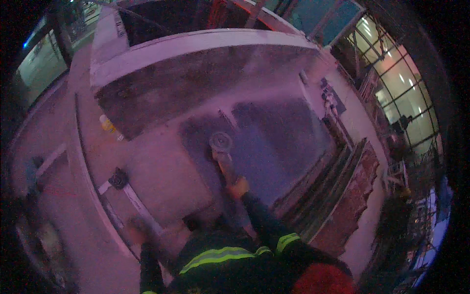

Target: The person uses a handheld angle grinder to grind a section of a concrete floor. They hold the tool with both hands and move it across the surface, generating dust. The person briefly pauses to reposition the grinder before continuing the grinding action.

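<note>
My right hand (pixel 239 187) is closed round the body of an angle grinder (pixel 224 164). Its round disc (pixel 221 142) points away from me, over a large flat plate (pixel 279 142) with dark bluish patches. Whether the disc touches the plate or spins, I cannot tell. My left hand (pixel 137 231) is low on the left, near a pale flat bar (pixel 142 208) and the long edge of the work surface. Its fingers are dim and smeared, so their pose does not show.
A dark round object (pixel 117 179) sits on pale bars at the left. A small yellow and white item (pixel 106 124) lies beyond it. A large pale-rimmed box structure (pixel 205 41) stands at the back. Long dark bars (pixel 318 188) and a ragged-edged reddish sheet (pixel 350 196) lie right.
</note>
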### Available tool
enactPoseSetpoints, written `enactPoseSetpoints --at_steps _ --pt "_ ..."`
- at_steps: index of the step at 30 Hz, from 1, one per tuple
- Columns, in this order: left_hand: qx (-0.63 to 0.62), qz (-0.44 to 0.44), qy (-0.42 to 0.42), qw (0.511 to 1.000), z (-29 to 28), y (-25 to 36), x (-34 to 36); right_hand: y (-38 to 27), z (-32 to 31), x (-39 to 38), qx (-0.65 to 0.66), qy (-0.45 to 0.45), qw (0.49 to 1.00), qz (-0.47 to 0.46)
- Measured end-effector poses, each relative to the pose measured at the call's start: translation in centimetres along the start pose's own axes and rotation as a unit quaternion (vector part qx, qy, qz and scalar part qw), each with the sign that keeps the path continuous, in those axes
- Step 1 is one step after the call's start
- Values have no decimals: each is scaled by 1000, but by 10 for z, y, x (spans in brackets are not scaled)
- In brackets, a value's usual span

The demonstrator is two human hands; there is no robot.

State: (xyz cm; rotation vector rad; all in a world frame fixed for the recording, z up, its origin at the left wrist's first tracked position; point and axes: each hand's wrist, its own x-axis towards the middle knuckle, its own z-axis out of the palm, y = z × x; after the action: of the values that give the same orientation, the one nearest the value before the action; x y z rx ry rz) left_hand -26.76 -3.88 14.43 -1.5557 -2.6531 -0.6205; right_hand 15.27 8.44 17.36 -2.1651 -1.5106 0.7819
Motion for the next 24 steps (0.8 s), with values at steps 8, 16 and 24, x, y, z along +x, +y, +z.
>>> enactPoseSetpoints --at_steps 8,16,24 --pt "-181 48 -432 882 80 134 -66 3 -78 -80 222 -170 960 -8" --pt "-741 -390 -410 363 -8 366 -114 56 -121 -93 341 -327 880 -49" --pt "-744 -348 -312 477 40 398 -165 121 -134 -106 80 -138 978 -137"
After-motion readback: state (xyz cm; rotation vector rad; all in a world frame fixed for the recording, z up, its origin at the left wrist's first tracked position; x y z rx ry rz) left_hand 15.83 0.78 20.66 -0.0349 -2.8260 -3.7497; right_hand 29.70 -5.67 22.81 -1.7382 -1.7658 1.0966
